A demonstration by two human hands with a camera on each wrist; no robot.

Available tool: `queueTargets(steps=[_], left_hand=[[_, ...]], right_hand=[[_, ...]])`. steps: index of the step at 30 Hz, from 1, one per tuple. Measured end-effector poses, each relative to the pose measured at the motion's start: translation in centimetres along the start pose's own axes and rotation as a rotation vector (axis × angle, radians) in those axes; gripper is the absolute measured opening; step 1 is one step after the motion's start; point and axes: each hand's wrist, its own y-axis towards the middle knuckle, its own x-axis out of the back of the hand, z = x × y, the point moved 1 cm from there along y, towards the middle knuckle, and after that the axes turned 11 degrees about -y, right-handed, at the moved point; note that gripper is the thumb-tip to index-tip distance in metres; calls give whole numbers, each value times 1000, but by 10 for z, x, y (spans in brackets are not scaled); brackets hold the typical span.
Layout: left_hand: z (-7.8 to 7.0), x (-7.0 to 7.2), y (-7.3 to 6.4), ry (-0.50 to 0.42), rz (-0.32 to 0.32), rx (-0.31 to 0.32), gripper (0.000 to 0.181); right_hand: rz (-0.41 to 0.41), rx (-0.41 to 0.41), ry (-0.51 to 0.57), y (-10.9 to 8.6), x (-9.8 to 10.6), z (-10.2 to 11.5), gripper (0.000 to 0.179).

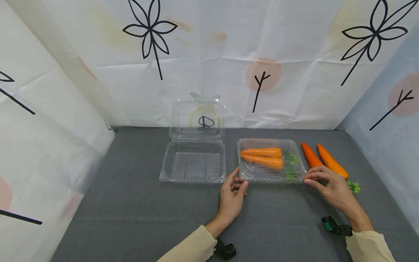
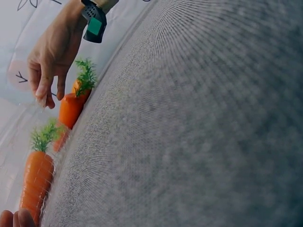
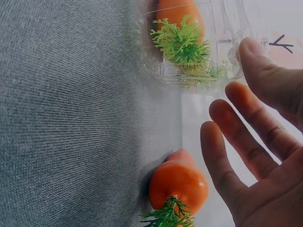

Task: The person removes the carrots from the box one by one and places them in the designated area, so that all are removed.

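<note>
A clear plastic clamshell container (image 1: 258, 176) lies on the table with its lid down over two carrots (image 1: 264, 161); their green tops show through the plastic. My left hand (image 1: 230, 200) grips its front left corner, index finger along the side and thumb at the front edge. Only fingertips of that hand appear in the left wrist view. At the front right corner, my right hand (image 1: 334, 187) pinches the rim between thumb (image 3: 253, 52) and index finger, the other fingers spread loosely. Two loose carrots (image 1: 332, 162) lie just beyond the right hand, which partly hides them.
Left of the filled container stands a second clear clamshell (image 1: 193, 178), its lid (image 1: 197, 120) raised against the back cloth. Grey cloth covers the table (image 1: 131, 218). White printed fabric (image 1: 222, 43) closes off the back and both sides.
</note>
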Motion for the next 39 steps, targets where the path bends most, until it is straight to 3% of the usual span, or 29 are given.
queueTargets(steps=[10,17,24,33,39], left_hand=[[2,-1,2,-11,-2,-8,57],[2,-2,2,-22,-5,-6,55],[2,-1,0,-25,4,-15,55],[4,0,-1,-14,18,-26,54],[5,0,0,-2,15,-28,53]], right_hand=[[-12,24,-11,0,0,1,17],[-63,60,-38,0,-2,1,20],[-115,106,3,1,-3,3,25],[-86,94,98,2,-5,-2,31],[-87,97,68,2,-6,-4,32]])
